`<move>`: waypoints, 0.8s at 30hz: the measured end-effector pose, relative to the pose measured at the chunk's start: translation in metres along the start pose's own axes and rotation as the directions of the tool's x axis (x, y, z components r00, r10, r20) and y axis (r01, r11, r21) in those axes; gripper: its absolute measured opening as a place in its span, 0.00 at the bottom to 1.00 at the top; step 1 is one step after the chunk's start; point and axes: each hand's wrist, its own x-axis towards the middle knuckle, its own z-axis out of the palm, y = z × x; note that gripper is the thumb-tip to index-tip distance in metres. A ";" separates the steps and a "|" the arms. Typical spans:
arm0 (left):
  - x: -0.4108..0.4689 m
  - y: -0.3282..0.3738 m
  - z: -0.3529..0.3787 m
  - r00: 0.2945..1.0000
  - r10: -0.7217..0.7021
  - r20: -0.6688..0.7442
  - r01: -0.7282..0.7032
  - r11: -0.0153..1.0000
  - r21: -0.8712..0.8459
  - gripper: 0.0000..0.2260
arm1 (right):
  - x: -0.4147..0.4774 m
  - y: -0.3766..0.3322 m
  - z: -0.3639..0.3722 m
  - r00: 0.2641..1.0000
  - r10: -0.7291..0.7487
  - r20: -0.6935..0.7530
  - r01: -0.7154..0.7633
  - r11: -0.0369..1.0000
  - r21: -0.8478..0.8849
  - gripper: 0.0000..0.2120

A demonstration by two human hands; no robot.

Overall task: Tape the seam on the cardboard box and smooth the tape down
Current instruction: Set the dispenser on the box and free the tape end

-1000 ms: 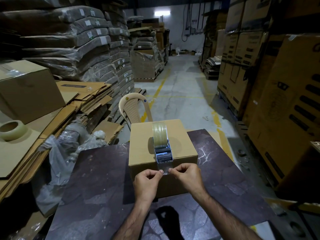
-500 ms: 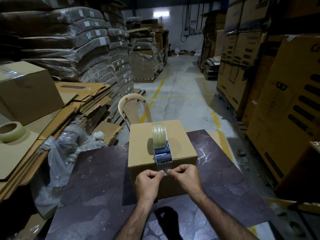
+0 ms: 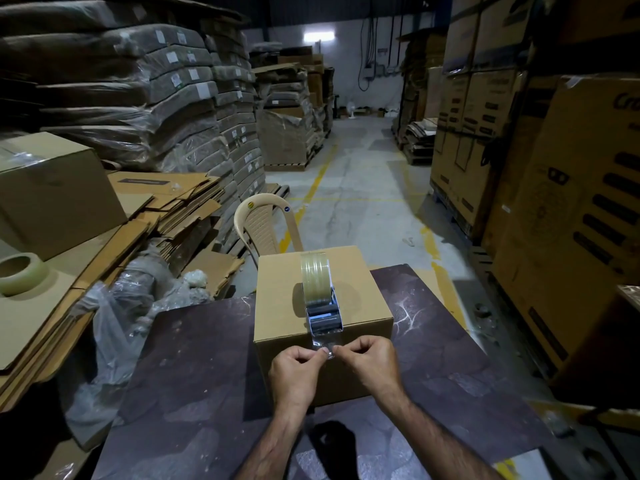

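Closed brown cardboard box [image 3: 322, 306] sits at the far edge of the dark marbled table [image 3: 194, 375], roughly mid-width. A metal dispenser with a clear tape roll [image 3: 317, 292] stands on the box top, along the centre seam, nose at the near top edge. A clear tape strip [image 3: 323, 344] hangs from it over the box's near face. Left hand [image 3: 298, 374] and right hand [image 3: 369, 367]: each grip pinched shut on the tape strip's end. Beige plastic chair [image 3: 263, 226] behind the table. Warehouse aisle, concrete floor [image 3: 363, 188], yellow lines, stacked cartons right, wrapped bundles and flattened cardboard left, spare tape roll [image 3: 20, 273] there.
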 end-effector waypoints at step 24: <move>-0.002 0.001 0.001 0.999 -0.031 0.035 0.033 0.997 -0.075 0.10 | -0.002 0.005 0.007 1.000 -0.005 -0.010 0.006 1.000 0.030 0.11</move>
